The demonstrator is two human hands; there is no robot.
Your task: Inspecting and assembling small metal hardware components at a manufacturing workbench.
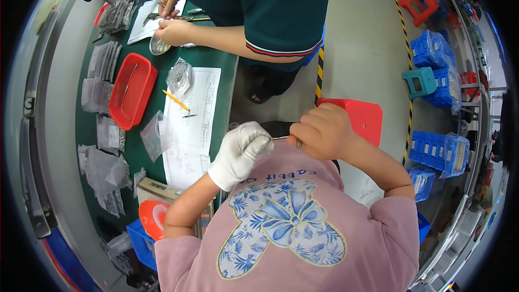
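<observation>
In front of my chest my two hands work close together. My left hand (238, 154), in a white glove, is closed in a pinch on something too small to make out. My bare right hand (324, 131) is closed around a slim tool (281, 138) with a thin metal shaft. The shaft runs leftward to the gloved fingertips. Most of the tool's handle is hidden in my right fist, so its kind does not show. Left of my glove, paper drawing sheets (203, 113) lie on the green table (219, 54), with a yellow pencil (176, 100) on them.
A red tray (152, 84) holds thin parts. Plastic bags (102, 170) line the table's left side. Across from me a co-worker in a dark green shirt (281, 11) handles a caliper (197, 18) beside a metal bowl (158, 47). A red stool (365, 119) and blue bins (438, 151) stand right.
</observation>
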